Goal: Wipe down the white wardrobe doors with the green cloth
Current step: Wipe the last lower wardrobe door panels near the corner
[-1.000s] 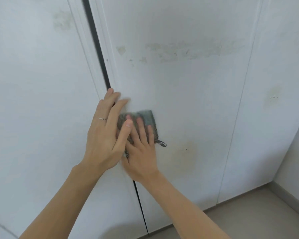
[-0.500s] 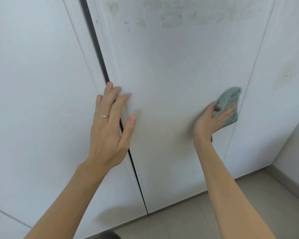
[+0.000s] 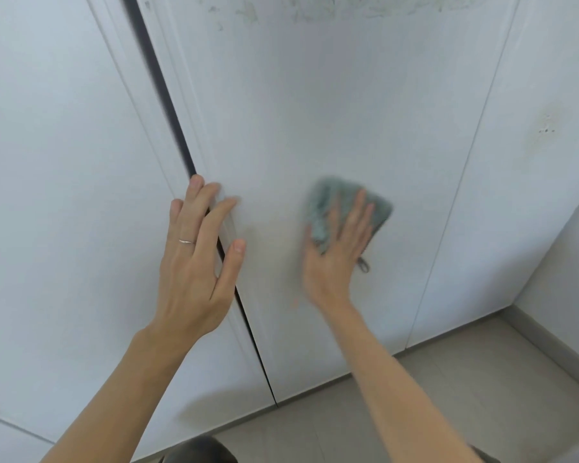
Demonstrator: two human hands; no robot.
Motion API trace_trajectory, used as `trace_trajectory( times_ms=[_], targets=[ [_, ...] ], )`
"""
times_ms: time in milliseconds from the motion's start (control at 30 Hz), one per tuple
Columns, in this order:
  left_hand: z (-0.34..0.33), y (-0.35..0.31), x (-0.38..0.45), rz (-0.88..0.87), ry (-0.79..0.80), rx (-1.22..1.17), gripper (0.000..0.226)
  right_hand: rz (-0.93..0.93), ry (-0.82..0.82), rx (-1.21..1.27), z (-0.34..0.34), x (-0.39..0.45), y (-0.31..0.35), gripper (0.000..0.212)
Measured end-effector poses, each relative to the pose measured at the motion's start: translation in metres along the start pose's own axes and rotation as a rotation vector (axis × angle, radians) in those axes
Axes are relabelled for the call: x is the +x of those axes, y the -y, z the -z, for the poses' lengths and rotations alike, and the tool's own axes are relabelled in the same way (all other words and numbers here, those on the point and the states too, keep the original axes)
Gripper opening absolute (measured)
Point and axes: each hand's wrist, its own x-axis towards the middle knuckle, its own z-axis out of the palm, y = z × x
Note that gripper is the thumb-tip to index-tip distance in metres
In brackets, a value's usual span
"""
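Green cloth [image 3: 343, 202] pinned flat under the right hand [image 3: 336, 253] on the wardrobe door [image 3: 331, 111], fingers straight; left hand [image 3: 194, 262] spread flat beside the gap.

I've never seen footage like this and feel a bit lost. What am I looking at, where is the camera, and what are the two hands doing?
No machine here: a person wears a camera on the head, looking forward and down at their own arms. In front stand white wardrobe doors with a dark gap between two of them, and tiled floor below. The right hand presses a green cloth flat against the door; it looks blurred. The left hand, wearing a ring, rests with straight fingers at the door's edge. Faint stains show higher up.
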Motion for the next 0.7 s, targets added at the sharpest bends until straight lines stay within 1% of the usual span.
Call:
trace_trajectory(
  times_ms=[67,133,167,233,267,300,333,367,433,467,500,533,567,633,667,700],
  targets=[
    [-0.002,-0.001,0.0,0.006,-0.003,-0.011,0.045,-0.237,-0.163,0.151,0.018,0.038,-0.006,0.073],
    [-0.003,-0.001,0.0,0.012,-0.009,-0.02,0.046,-0.517,-0.256,0.29,0.032,0.064,-0.017,0.066],
    [-0.003,-0.002,-0.001,0.013,-0.01,-0.023,0.046,-0.644,-0.292,0.35,0.037,0.072,-0.022,0.067],
    [-0.002,-0.002,-0.001,0.014,-0.003,-0.029,0.046,-0.798,-0.336,0.404,0.034,0.074,-0.02,0.069],
    [-0.001,-0.003,-0.001,0.016,0.001,-0.034,0.046,-0.832,-0.337,0.408,0.028,0.068,-0.008,0.071],
    [0.0,-0.002,-0.001,0.016,0.006,-0.038,0.047,-0.821,-0.317,0.391,0.016,0.055,0.008,0.073],
    [0.001,-0.002,-0.002,0.019,0.012,-0.038,0.047,-0.75,-0.276,0.337,0.004,0.034,0.028,0.075],
    [0.001,-0.001,-0.003,0.02,0.014,-0.036,0.048,-0.632,-0.214,0.273,-0.009,0.005,0.049,0.076],
    [0.0,-0.002,-0.004,0.021,0.011,-0.019,0.049,-0.347,0.014,0.203,-0.031,-0.064,0.082,0.076],
    [-0.001,-0.003,-0.002,0.019,0.001,-0.008,0.049,-0.275,0.147,0.188,-0.037,-0.09,0.091,0.075],
    [-0.001,-0.003,-0.004,0.02,-0.001,-0.001,0.05,-0.268,0.243,0.191,-0.039,-0.108,0.092,0.075],
    [0.0,-0.003,-0.002,0.013,-0.004,0.007,0.05,-0.271,0.284,0.21,-0.04,-0.109,0.087,0.077],
    [0.001,-0.002,-0.001,0.005,-0.004,0.018,0.05,-0.27,0.275,0.211,-0.038,-0.099,0.08,0.079],
    [0.002,0.0,0.001,-0.002,-0.008,0.036,0.05,-0.277,0.126,0.22,-0.026,-0.06,0.063,0.074],
    [0.0,0.0,0.001,0.001,-0.012,0.037,0.05,-0.335,0.019,0.24,-0.017,-0.036,0.05,0.073],
    [-0.003,-0.001,0.001,0.01,-0.026,0.035,0.05,-0.434,-0.085,0.265,-0.008,-0.01,0.034,0.073]
  ],
)
